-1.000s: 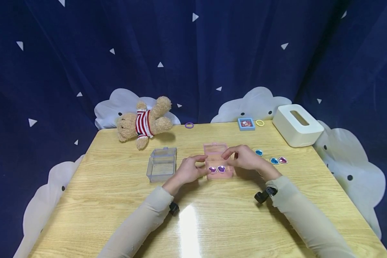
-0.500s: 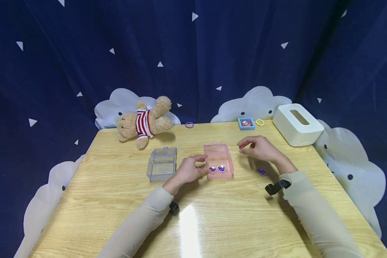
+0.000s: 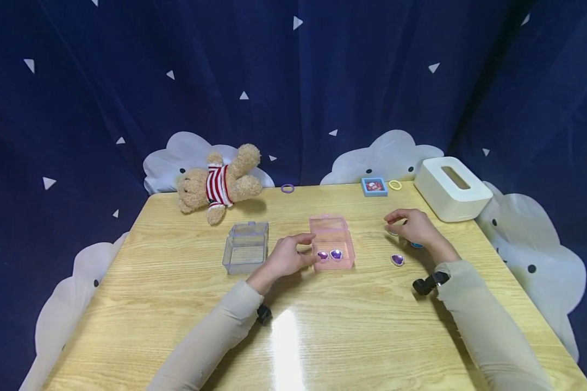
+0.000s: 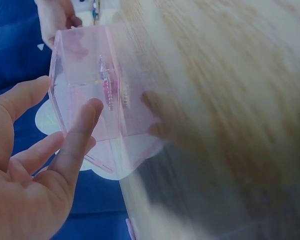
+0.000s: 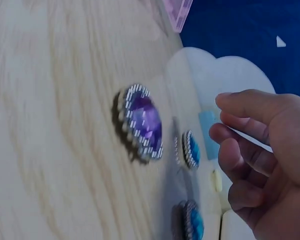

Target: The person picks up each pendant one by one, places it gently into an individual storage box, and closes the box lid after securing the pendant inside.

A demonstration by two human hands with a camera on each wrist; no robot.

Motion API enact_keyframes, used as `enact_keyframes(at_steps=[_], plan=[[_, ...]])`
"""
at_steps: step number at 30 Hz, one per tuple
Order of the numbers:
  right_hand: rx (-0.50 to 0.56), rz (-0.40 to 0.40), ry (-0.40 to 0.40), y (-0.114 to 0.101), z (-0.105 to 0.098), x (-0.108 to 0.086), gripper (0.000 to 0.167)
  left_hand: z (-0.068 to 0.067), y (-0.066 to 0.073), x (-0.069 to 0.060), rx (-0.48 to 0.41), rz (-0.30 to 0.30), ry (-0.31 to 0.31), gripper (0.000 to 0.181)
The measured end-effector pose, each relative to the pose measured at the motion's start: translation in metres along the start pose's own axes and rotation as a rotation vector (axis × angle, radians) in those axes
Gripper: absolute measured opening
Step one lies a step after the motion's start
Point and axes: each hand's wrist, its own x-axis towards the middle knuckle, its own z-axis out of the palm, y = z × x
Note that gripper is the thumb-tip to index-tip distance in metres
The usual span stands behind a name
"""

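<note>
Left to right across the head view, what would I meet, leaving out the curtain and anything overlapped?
Bear, grey box, left hand, pink box, blue frame, right hand, tissue box.

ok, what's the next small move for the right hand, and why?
Probably lower the right hand and pinch the nearest blue gem: the hand appears empty, its fingertips hang close to that gem, and the pink box stands open with visible room behind its two gems.
</note>
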Motion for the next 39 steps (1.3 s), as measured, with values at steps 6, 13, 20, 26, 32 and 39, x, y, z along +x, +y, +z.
enact_keyframes(at_steps=[6, 13, 20, 26, 32, 39], plan=[[-0.019, 0.042, 0.008, 0.015, 0.001, 0.001, 0.03, 0.0, -0.001, 0.0, -0.002, 0.006, 0.005, 0.063], [-0.017, 0.087, -0.01, 0.021, 0.003, 0.001, 0.027, -0.001, -0.001, 0.0, 0.001, 0.008, 0.005, 0.063], [-0.028, 0.098, -0.011, 0.019, 0.006, 0.001, 0.029, -0.002, 0.0, 0.0, 0.007, 0.017, 0.001, 0.062], [-0.06, 0.094, -0.031, 0.016, 0.004, 0.0, 0.035, -0.002, -0.001, 0.0, 0.005, 0.02, -0.006, 0.062], [-0.102, 0.093, -0.039, 0.012, 0.001, 0.0, 0.038, -0.002, 0.001, -0.001, 0.003, 0.026, 0.001, 0.062], [-0.138, 0.093, -0.055, 0.01, 0.0, 0.0, 0.036, -0.002, 0.001, -0.001, 0.001, 0.016, 0.002, 0.063]])
